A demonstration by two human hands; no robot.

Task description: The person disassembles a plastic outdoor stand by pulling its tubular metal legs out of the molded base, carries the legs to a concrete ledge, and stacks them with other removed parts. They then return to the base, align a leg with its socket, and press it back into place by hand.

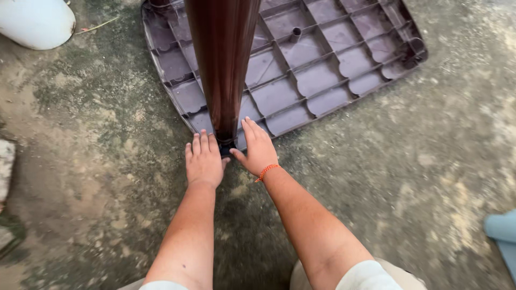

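A brown plastic tabletop (301, 80) lies upside down on the concrete ground, its ribbed underside facing up. A dark brown table leg (223, 59) stands upright in the near corner socket and rises toward the camera. My left hand (203, 160) rests flat on the tabletop's near edge, just left of the leg's base. My right hand (258, 147), with an orange bracelet at the wrist, presses flat on the tabletop just right of the leg's base. Both hands have fingers extended and grip nothing.
A white rounded object (35, 21) lies at the top left. A light blue thing (502, 231) shows at the right edge. A pale stone (5, 164) sits at the left edge. Rough mottled concrete (403, 177) surrounds the tabletop.
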